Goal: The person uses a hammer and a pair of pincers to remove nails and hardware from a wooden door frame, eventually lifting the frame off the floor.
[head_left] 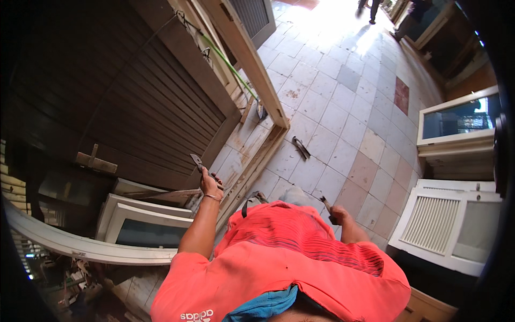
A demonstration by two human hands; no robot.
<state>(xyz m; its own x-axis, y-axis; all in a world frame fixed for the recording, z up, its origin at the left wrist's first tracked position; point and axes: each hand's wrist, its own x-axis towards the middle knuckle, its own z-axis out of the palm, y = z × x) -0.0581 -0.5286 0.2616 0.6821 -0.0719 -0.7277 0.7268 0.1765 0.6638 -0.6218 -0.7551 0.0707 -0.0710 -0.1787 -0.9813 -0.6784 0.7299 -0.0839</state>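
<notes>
My left hand point(211, 185) is closed around the handle of a knife-like tool point(196, 160), its flat grey blade with a slanted tip pointing away from me. It is held beside a wooden door frame point(263, 155). Low at my right side, my right hand point(339, 216) grips a short tool point(325, 202) with a dark end; its kind is hard to make out. On the tiles ahead, between both hands, lies a dark metal tool point(301, 148) with two long arms, resembling pincers. Neither hand touches it.
A large brown louvred door point(134, 91) leans at the left, with a green hose or cable point(228, 64) near its frame. White framed panels point(147, 228) stand below it. A white louvred shutter point(437, 220) and glazed window frame point(456, 121) line the right. A person point(371, 11) is far ahead.
</notes>
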